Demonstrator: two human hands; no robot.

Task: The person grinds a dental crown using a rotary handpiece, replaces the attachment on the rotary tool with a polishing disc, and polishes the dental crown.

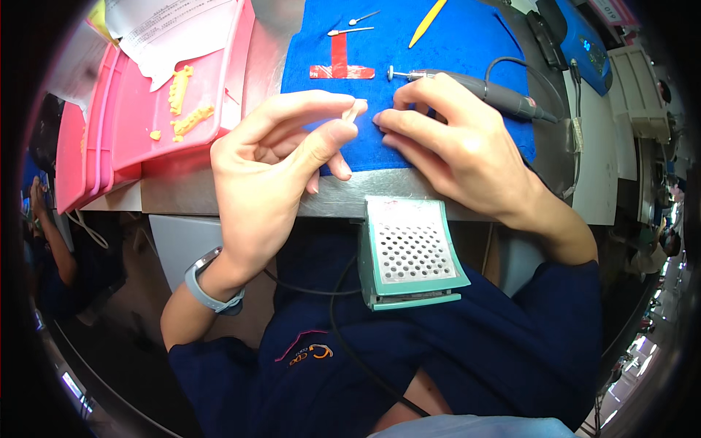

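Note:
My left hand (274,150) pinches a small whitish piece (351,112) between thumb and index finger, held above the blue cloth (409,150). Its exact shape is partly covered by the fingertips. Close by on the right, my right hand (460,139) is loosely bent with its fingers somewhat apart, and nothing shows in them. Just beyond that hand lies a dark grey rotary handpiece (504,96), its small disc tip (391,73) pointing left. The hand covers part of the handpiece's body.
Red tape (339,62), two small mounted bits (352,31) and a yellow pencil-like stick (427,23) lie on the cloth. At left, a pink tray (139,139) holds orange toothed strips (193,123) and paper. A green perforated box (415,252) juts from the table edge; a blue control unit (584,47) stands far right.

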